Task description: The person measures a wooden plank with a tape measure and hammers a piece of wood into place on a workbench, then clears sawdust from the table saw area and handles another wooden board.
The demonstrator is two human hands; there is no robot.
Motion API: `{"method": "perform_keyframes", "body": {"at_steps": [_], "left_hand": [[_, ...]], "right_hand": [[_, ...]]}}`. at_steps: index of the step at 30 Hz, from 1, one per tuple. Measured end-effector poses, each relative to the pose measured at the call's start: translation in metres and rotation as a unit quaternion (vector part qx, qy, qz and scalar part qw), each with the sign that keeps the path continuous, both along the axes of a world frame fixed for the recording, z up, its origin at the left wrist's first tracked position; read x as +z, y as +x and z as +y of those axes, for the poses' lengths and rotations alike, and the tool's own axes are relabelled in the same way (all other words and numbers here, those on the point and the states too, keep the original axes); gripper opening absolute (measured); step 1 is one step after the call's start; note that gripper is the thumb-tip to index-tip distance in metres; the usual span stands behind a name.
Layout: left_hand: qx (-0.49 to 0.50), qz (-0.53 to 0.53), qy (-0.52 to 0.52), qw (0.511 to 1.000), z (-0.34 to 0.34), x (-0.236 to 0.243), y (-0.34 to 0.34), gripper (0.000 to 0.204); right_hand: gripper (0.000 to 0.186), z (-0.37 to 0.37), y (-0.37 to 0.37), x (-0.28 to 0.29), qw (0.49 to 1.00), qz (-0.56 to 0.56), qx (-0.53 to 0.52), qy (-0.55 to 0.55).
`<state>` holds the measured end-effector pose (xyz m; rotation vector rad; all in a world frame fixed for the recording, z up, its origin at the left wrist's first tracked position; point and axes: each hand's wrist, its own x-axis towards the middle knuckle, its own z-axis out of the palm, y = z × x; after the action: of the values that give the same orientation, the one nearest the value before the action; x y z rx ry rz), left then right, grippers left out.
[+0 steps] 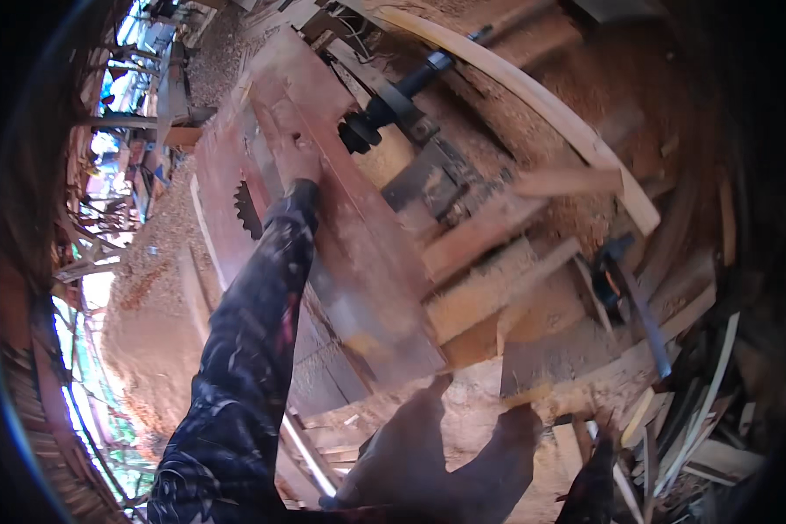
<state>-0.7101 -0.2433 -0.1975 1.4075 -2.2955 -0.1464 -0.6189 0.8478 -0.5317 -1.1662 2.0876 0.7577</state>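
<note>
My left arm in a dark patterned sleeve reaches up across a reddish saw table. My left hand (295, 160) lies on a reddish wooden surface, its fingers stretched toward the far end; they blend into the wood, so their exact outline is hard to make out. Close by on its left, a toothed circular saw blade (247, 210) stands up through the table (371, 262). No held piece can be made out in this hand. At the lower right a dark shape, perhaps my right sleeve (592, 479), shows at the edge; my right hand is out of sight.
Beyond the table's right edge sits a black shaft with a pulley (358, 133). A long curved timber (533, 92) arcs across the upper right. Wood offcuts (716, 458) pile up at the lower right, sawdust (144, 323) heaps at the left. My legs (410, 454) stand below.
</note>
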Motion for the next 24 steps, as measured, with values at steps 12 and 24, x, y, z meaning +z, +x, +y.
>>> {"method": "perform_keyframes", "body": {"at_steps": [12,24], "left_hand": [[0.023,0.061,0.019,0.998,-0.007,-0.054,-0.018,0.040],[0.028,-0.003,0.085,0.996,-0.017,-0.032,-0.020,0.056]], "right_hand": [[0.026,-0.852,-0.364,0.447,0.826,-0.008,0.034,-0.563],[0.019,-1.215,-0.443,0.299,0.895,0.135,0.305,-0.297]]}}
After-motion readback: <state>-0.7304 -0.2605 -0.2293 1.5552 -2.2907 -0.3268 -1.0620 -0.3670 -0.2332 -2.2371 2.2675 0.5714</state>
